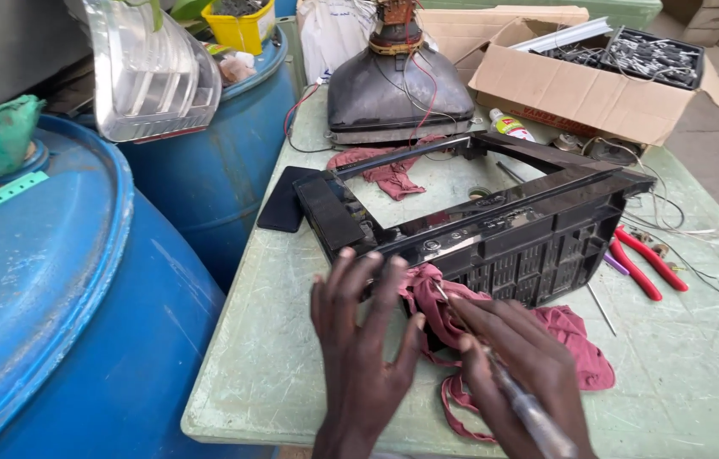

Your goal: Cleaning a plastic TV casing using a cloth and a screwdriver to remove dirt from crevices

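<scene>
A black plastic television front frame (495, 225) lies face down on a pale green table (291, 340). My left hand (359, 340) rests flat with fingers spread, its fingertips touching the frame's near edge. My right hand (521, 357) is closed on a screwdriver with a clear handle (529, 412); its thin shaft points up toward the frame's lower edge. A dark red rag (572, 336) lies bunched under and between both hands. Behind the frame a bare picture tube (397, 93) sits face down with red and black wires on it.
Two blue plastic drums (79, 323) stand left of the table. Red-handled pliers (644, 259) lie right of the frame. An open cardboard box (589, 81) with parts sits at the back right. A dark phone (284, 200) and another red rag (389, 174) lie nearby.
</scene>
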